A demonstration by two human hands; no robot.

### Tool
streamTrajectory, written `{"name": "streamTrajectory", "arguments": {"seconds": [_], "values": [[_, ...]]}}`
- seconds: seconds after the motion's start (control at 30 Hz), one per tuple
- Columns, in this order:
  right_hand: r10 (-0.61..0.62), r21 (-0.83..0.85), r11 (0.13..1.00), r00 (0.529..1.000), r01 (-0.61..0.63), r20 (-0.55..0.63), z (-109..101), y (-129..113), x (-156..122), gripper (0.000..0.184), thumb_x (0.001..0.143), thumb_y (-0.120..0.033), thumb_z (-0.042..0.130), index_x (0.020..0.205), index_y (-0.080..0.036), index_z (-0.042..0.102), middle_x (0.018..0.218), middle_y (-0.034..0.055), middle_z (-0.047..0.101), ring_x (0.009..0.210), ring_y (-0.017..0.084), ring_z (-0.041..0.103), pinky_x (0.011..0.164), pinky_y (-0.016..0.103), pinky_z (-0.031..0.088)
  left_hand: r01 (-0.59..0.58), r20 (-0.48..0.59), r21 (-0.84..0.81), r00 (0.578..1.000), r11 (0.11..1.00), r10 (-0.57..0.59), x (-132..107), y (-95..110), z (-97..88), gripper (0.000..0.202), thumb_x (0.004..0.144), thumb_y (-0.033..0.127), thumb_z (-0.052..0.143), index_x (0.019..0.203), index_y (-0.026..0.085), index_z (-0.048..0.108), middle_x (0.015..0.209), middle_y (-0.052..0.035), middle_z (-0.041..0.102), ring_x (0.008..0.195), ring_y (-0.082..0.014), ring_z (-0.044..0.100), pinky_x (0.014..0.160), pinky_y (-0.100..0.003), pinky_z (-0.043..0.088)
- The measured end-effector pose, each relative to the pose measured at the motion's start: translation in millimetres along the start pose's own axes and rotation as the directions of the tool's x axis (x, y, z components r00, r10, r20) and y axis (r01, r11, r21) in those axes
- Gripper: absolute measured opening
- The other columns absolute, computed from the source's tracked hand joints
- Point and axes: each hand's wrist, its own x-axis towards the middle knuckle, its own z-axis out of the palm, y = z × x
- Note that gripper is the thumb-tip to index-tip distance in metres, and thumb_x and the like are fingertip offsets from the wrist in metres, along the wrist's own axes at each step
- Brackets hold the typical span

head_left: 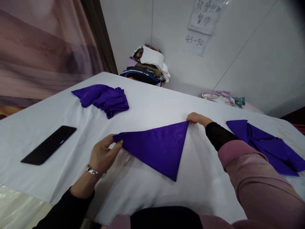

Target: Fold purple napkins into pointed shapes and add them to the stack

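Observation:
A purple cloth napkin point(159, 147), folded into a triangle, lies flat on the white tablecloth point(152, 105) with one point toward me. My left hand point(103, 155) pinches its left corner between thumb and fingers. My right hand point(196, 118) holds the far right corner, fingers closed down on the cloth.
A crumpled purple napkin point(105, 98) lies at the far left and another purple napkin point(269, 146) at the right. A black phone point(49, 144) rests near the left edge. A stack of folded fabrics point(147, 65) stands against the wall, with more cloth point(222, 97) further right.

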Motion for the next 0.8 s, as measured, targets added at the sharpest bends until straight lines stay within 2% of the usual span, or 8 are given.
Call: {"name": "streamTrajectory", "arguments": {"seconds": [0.1, 0.2, 0.33, 0.47, 0.57, 0.7, 0.8], "values": [[0.028, 0.058, 0.998, 1.0, -0.028, -0.007, 0.0, -0.6, -2.0, 0.02, 0.073, -0.014, 0.049, 0.054, -0.015, 0.056, 0.043, -0.0022, 0.043, 0.041, 0.009, 0.041, 0.045, 0.022, 0.035, 0.061, -0.021, 0.114, 0.998, 0.992, -0.058, 3.1, -13.3, 4.1, 0.028, 0.077, 0.042, 0.049, 0.086, 0.023, 0.067, 0.1, -0.003, 0.068, 0.093, -0.021, 0.061, 0.083, -0.032, 0.051], [0.051, 0.1, 0.994, 0.999, -0.051, -0.002, -0.1, -0.8, -1.0, 0.022, 0.073, -0.015, 0.05, 0.052, -0.015, 0.055, 0.041, -0.0015, 0.043, 0.04, 0.01, 0.041, 0.045, 0.023, 0.036, 0.084, -0.004, 0.256, 0.996, 0.963, -0.086, 9.4, -31.7, 10.6, 0.029, 0.073, 0.04, 0.048, 0.081, 0.021, 0.068, 0.103, -0.0058, 0.068, 0.099, -0.0245, 0.06, 0.093, -0.037, 0.047], [0.06, 0.141, 0.988, 0.998, -0.059, 0.003, 0.5, 0.5, 1.8, 0.025, 0.075, -0.018, 0.052, 0.049, -0.016, 0.054, 0.039, -0.0011, 0.043, 0.039, 0.01, 0.041, 0.044, 0.023, 0.035, 0.081, 0.01, 0.323, 0.996, 0.943, -0.089, 13.4, -46.4, 15.8, 0.031, 0.073, 0.039, 0.044, 0.08, 0.021, 0.067, 0.106, -0.0066, 0.067, 0.104, -0.0251, 0.059, 0.097, -0.04, 0.044], [0.043, 0.195, 0.98, 0.999, -0.042, -0.002, 0.8, 4.0, 1.8, 0.029, 0.078, -0.025, 0.056, 0.051, -0.016, 0.054, 0.04, -0.0007, 0.046, 0.039, 0.009, 0.042, 0.043, 0.022, 0.035, 0.061, 0.015, 0.359, 0.997, 0.931, -0.07, 13.1, -45.3, 15.8, 0.03, 0.074, 0.039, 0.042, 0.078, 0.021, 0.066, 0.107, -0.006, 0.067, 0.104, -0.0245, 0.059, 0.097, -0.039, 0.044], [0.031, 0.264, 0.964, 0.999, -0.026, -0.013, 0.4, 8.8, 0.8, 0.035, 0.083, -0.037, 0.054, 0.056, -0.016, 0.055, 0.048, 0.0017, 0.053, 0.042, 0.009, 0.045, 0.044, 0.022, 0.037, 0.051, 0.033, 0.387, 0.997, 0.921, -0.069, 13.5, -42.5, 15.3, 0.031, 0.074, 0.038, 0.041, 0.078, 0.021, 0.066, 0.108, -0.0072, 0.066, 0.104, -0.0257, 0.059, 0.097, -0.041, 0.044], [0.008, 0.362, 0.932, 1.0, 0.001, -0.026, 1.2, 18.5, -0.6, 0.039, 0.085, -0.05, 0.051, 0.07, -0.014, 0.059, 0.064, 0.005, 0.063, 0.046, 0.009, 0.051, 0.046, 0.021, 0.04, 0.04, 0.044, 0.409, 0.997, 0.912, -0.063, 14.5, -42.4, 15.9, 0.035, 0.075, 0.039, 0.04, 0.082, 0.018, 0.066, 0.109, -0.0103, 0.065, 0.104, -0.0276, 0.058, 0.097, -0.043, 0.043], [-0.027, 0.42, 0.906, 0.999, 0.043, -0.043, 2.9, 26.4, -4.0, 0.038, 0.085, -0.05, 0.052, 0.084, -0.014, 0.062, 0.074, 0.0059, 0.067, 0.052, 0.008, 0.054, 0.049, 0.019, 0.041, 0.027, 0.043, 0.428, 0.998, 0.903, -0.051, 14.9, -43.3, 16.9, 0.036, 0.075, 0.038, 0.04, 0.085, 0.017, 0.066, 0.11, -0.0116, 0.064, 0.105, -0.0289, 0.058, 0.097, -0.045, 0.043]]}}
